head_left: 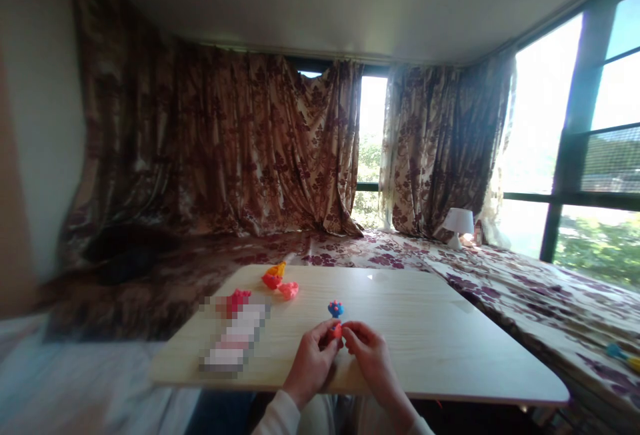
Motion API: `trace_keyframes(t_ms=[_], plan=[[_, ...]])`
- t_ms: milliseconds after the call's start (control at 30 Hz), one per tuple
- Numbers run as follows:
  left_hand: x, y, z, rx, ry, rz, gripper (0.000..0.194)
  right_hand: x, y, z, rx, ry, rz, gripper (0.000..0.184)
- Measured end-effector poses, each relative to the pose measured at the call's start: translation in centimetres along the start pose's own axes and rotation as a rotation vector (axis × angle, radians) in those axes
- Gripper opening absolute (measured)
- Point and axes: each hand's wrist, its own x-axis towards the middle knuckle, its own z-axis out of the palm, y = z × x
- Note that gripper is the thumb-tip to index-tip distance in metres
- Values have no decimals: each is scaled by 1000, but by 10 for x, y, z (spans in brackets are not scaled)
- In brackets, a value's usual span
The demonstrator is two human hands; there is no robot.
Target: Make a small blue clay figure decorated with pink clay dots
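My left hand (pixel 313 362) and my right hand (pixel 369 355) meet over the near edge of a light wooden table (pixel 425 328). Both pinch a small red clay piece (pixel 336 332) between their fingertips. Just beyond it sits a small blue clay figure (pixel 335 308) with red dots. Farther back on the left lie an orange and red clay shape (pixel 274 276), a pink clay lump (pixel 289 289) and a red-pink clay piece (pixel 239 299).
A blurred rectangular patch (pixel 235 342) lies on the table's left side. A floral bedspread (pixel 525 288) surrounds the table, with a white lamp (pixel 458 225) at the back right. Patterned curtains (pixel 225 148) hang behind; windows (pixel 575 128) stand at the right.
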Motion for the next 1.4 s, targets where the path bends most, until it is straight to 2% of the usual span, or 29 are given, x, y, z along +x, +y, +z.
trace_keyframes(t_ms=[200,433,567,700,867,1100,1267,1400], plan=[[0,3,0,36,52,45,22,-3,-4,-1,-97,-46,-3,39],[-3,9,0,77,114,22,29,-3,-3,-2,-57,-81,-19,36],[-4,11,-1,113,164,44,36,-4,1,-2,-60,-120,-131,29],[-4,10,-1,156,148,69,38,-4,5,1,-67,-153,-172,24],[-4,12,-1,139,114,52,39,-3,5,3,-83,-130,-203,20],[-3,9,-2,116,93,57,32,-5,2,3,-90,-113,-144,28],[-3,8,-2,53,46,35,30,-4,4,2,-49,-31,-69,36],[-1,9,-3,38,118,20,30,-4,-1,-1,-4,-128,-21,37]])
